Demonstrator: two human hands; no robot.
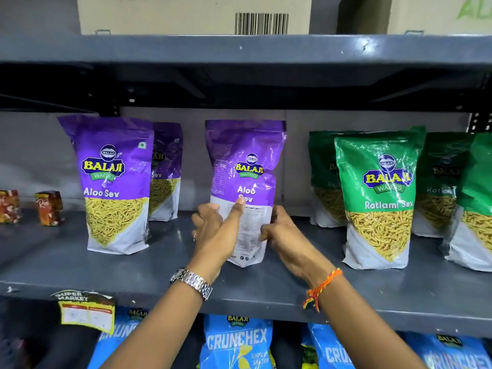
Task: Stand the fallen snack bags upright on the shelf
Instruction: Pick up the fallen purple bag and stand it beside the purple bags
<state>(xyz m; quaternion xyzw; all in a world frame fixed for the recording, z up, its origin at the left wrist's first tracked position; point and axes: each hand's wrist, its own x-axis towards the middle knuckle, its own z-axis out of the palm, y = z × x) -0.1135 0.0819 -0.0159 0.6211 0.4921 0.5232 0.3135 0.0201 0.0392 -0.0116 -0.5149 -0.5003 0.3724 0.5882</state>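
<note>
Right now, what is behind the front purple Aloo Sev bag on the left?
A second purple bag stands behind the front purple Aloo Sev bag, showing past its right edge. Its left part is covered, so anything further back there cannot be seen.

Aloo Sev bag [246, 166]: purple, white | Ratlami Sev bag [379, 187]: green | shelf [80, 262]: grey

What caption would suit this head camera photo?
Both hands, left and right, steady an upright purple Aloo Sev bag on a grey shelf.
</note>
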